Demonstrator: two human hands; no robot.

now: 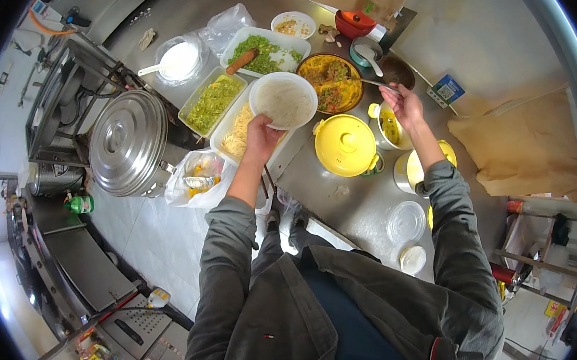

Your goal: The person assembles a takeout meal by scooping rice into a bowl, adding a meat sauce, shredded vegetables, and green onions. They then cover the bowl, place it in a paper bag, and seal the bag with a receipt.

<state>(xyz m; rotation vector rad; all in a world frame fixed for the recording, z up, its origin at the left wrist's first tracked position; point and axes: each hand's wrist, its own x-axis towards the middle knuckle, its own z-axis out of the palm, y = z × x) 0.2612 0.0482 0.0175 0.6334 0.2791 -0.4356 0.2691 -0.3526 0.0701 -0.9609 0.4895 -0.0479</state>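
My left hand [262, 140] grips the near edge of a round white bowl [253, 105] with pale, whitish food inside. In my right hand [405, 106] is the handle of a metal spoon [366, 82]. Its far end reaches into a round dark-rimmed pot [332, 111] of orange-yellow sauce with reddish bits; the sauce hides the tip. The bowl hangs over a tray of pale yellow shreds [236, 141], just left of the sauce pot. Close by my right hand stands a white pot [384, 137] with yellow-green contents. A yellow lidded pot [346, 146] is in front of the sauce.
Containers of chopped greens [213, 101] and sliced green onion [265, 57] stand beyond the bowl, a wooden-handled tool across the latter. A large lidded steel pot [127, 142] is at left. Plastic lids [406, 221] lie near my right forearm. A red pot [355, 23] stands far back.
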